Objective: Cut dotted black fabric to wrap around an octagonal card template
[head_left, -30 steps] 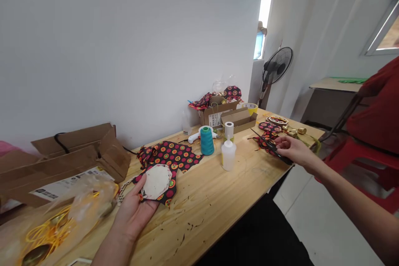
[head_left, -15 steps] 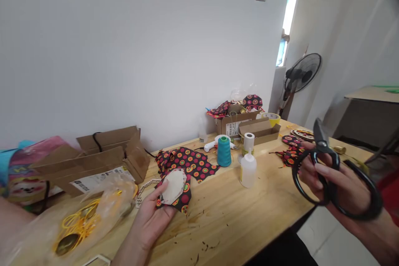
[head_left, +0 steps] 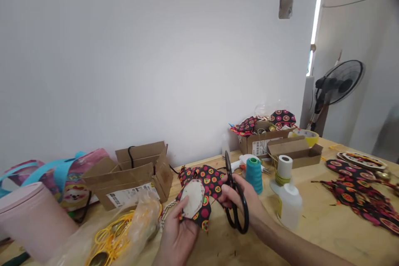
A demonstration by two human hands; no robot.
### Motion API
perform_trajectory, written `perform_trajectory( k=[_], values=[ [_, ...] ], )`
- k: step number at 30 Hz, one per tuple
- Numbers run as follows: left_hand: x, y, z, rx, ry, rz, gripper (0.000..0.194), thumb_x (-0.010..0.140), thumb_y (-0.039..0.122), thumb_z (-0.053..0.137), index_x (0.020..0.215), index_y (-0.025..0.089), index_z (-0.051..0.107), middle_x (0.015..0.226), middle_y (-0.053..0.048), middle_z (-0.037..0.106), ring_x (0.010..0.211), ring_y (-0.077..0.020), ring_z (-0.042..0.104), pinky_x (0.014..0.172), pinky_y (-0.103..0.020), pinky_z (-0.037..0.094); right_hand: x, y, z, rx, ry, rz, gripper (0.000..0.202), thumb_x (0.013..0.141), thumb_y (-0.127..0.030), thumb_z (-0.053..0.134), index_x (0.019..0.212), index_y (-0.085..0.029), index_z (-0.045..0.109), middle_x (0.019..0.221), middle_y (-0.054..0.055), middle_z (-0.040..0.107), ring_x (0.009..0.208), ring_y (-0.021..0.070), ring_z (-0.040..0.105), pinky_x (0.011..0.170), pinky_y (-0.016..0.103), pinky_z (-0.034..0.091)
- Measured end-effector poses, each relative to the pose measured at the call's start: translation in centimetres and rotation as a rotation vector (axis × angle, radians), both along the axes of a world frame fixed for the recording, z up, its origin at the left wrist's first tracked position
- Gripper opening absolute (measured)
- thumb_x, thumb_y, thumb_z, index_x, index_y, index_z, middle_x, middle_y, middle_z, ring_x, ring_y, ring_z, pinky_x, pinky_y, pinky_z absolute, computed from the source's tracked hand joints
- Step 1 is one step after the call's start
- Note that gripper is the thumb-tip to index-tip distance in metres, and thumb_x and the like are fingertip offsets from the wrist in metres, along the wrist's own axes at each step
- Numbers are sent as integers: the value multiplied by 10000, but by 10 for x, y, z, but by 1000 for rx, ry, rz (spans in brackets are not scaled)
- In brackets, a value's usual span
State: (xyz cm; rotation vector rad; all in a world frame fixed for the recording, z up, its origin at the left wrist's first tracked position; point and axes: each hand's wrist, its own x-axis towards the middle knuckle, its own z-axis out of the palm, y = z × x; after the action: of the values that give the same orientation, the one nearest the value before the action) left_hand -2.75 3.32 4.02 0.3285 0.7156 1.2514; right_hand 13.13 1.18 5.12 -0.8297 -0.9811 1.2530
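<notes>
My left hand (head_left: 179, 230) grips a pale octagonal board (head_left: 193, 199) that lies on a piece of black patterned fabric (head_left: 202, 216), thumb on top and fingers beneath. Black-handled scissors (head_left: 240, 212) sit in my right hand (head_left: 240, 193), blades pointing up and away. The right fingertips are close to the fabric's right edge; whether they touch it I cannot tell. Behind both hands lies a larger sheet of the same fabric (head_left: 208, 176). A pale lattice-like frame (head_left: 166, 212) is partly hidden by the left hand.
To the left are an open cardboard box (head_left: 131, 178), a plastic bag of yellow cord (head_left: 121, 228) and a pink container (head_left: 34, 216). On the right stand a teal thread spool (head_left: 254, 174), a glue bottle (head_left: 289, 208) and fabric scraps (head_left: 358, 195). A filled box (head_left: 262, 141) is against the wall.
My right hand has brought the scissors leftward from the table's right side to beside the fabric. The view has turned left, bringing the pink container into sight.
</notes>
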Motion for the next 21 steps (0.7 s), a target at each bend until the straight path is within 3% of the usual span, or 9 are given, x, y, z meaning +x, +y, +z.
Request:
perform_trajectory(
  k=[3, 7, 11, 16, 21],
  values=[
    [0, -3, -7, 9, -45, -13, 470, 773, 54, 406, 1242, 42, 377, 791, -172, 710, 783, -250, 662, 674, -359, 537, -10, 12, -17, 41, 9, 29, 434, 561, -457, 732, 799, -173, 506, 583, -50, 539, 518, 92, 500, 493, 202, 398],
    [7, -6, -11, 7, -67, -117, 582, 678, -47, 433, 1238, 110, 413, 839, -124, 714, 884, -263, 634, 770, -397, 505, -11, 11, -38, 39, 43, 61, 428, 666, -498, 640, 916, -184, 493, 570, -54, 513, 483, 81, 461, 445, 192, 360],
    [10, -6, -12, -73, 32, -8, 635, 651, -73, 509, 1238, 149, 416, 798, -79, 723, 859, -253, 644, 788, -378, 498, -2, 13, -50, -19, 79, 58, 380, 727, -435, 617, 966, -168, 492, 538, -38, 525, 496, 97, 479, 474, 208, 380],
    [9, -10, -5, -154, 22, -70, 605, 684, 45, 586, 1252, 82, 381, 878, -139, 709, 911, -286, 620, 765, -380, 499, 3, 14, -50, -47, 35, 67, 435, 707, -452, 628, 1004, -162, 498, 575, -2, 572, 522, 136, 528, 464, 228, 404],
    [10, -12, -7, -73, 171, -142, 502, 607, 88, 675, 1096, 81, 563, 865, -148, 711, 844, -299, 640, 670, -331, 510, -2, 7, -44, -11, 22, 115, 429, 633, -381, 717, 972, -198, 530, 823, 45, 628, 769, 199, 592, 686, 308, 461]
  ],
)
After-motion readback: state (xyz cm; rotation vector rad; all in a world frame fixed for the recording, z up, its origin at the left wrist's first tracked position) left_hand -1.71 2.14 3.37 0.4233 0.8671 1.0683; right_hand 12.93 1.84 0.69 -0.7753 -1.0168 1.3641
